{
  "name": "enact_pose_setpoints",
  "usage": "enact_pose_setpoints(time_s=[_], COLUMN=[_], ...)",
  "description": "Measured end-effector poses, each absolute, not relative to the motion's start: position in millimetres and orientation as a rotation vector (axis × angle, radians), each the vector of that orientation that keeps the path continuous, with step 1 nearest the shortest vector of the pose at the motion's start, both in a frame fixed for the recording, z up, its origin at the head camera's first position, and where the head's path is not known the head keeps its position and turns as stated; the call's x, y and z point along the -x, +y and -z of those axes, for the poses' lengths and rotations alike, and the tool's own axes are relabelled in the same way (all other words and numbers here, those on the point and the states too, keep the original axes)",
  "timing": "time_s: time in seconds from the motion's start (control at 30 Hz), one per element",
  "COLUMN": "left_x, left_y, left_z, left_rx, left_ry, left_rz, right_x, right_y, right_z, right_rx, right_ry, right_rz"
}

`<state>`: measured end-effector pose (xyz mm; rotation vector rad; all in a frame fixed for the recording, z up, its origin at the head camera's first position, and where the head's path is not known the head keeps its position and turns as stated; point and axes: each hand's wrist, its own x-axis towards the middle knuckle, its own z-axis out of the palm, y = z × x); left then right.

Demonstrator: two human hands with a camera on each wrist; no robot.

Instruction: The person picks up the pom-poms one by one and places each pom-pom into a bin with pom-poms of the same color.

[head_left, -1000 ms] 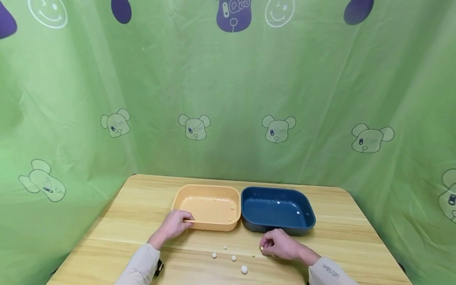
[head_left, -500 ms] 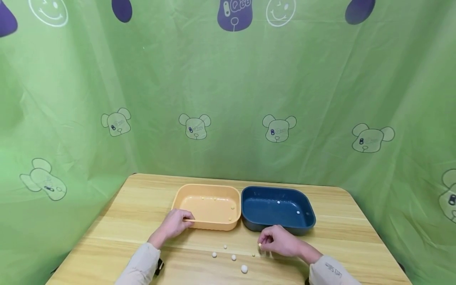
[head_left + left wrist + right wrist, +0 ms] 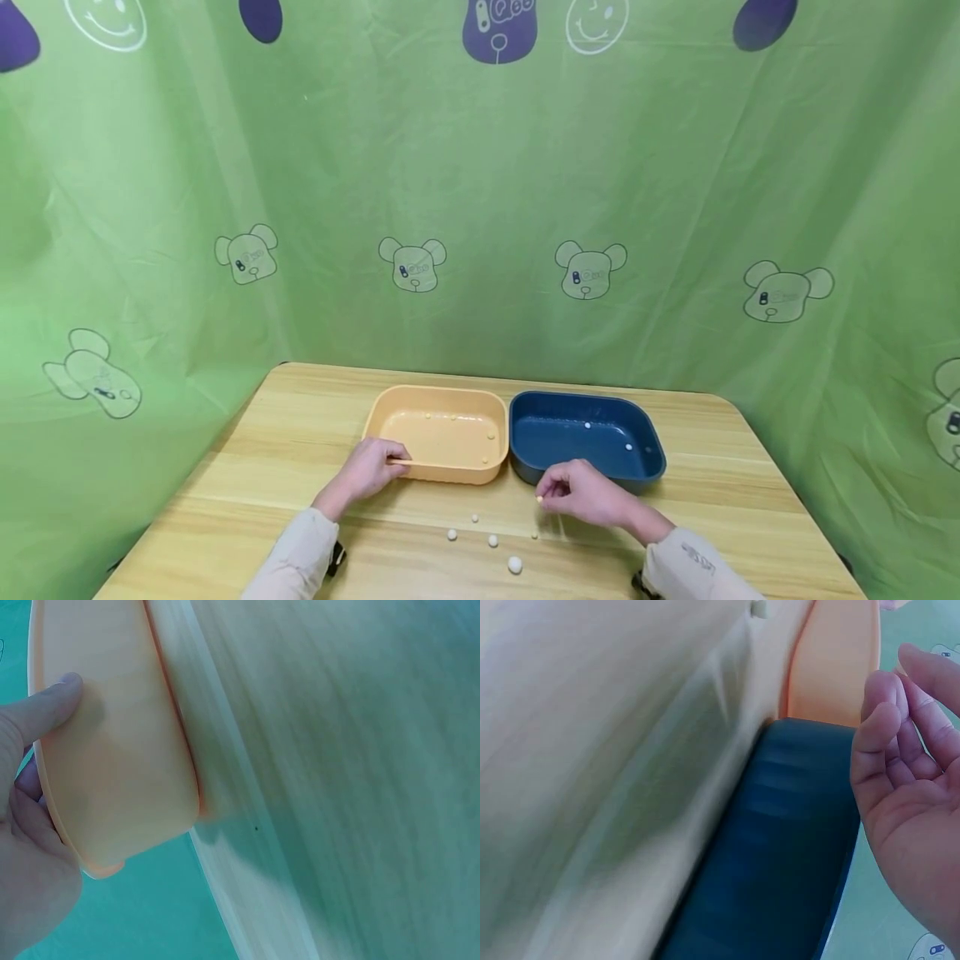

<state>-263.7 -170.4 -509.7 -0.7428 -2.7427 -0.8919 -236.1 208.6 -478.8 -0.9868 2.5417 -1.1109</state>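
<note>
My left hand [image 3: 367,468] grips the near rim of a light orange tub [image 3: 457,475], thumb on its outer wall in the left wrist view. Several tiny yellow balls lie on the tub's floor. My right hand [image 3: 588,493] pinches a small yellow ball [image 3: 539,499] between thumb and fingertips, above the table in front of the dark blue tub [image 3: 547,477]. In the right wrist view the fingers mostly hide that ball. Two white balls, one of them the nearer ball [image 3: 628,447], lie in the blue tub.
On the wooden table [image 3: 720,500], before the tubs, sit several white balls of different sizes, the largest ball [image 3: 514,565] nearest me. A tiny yellowish ball [image 3: 534,536] lies close to them. The tubs stand side by side. A green curtain [image 3: 480,167] surrounds the table.
My right hand has lifted from the table with the yellow ball and moved slightly left and forward, towards the tubs. The left hand stays on the orange tub's rim.
</note>
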Motion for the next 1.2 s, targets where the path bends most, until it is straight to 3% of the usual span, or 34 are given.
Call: enact_pose_setpoints(time_s=[1.2], left_x=[264], left_y=[-170], left_z=[510], left_rx=[0.707], left_ry=[-2.764], left_rz=[0.897], right_x=[263], right_y=[168], right_z=[455], right_rx=[0.883], right_ry=[2.579], right_rz=[1.215])
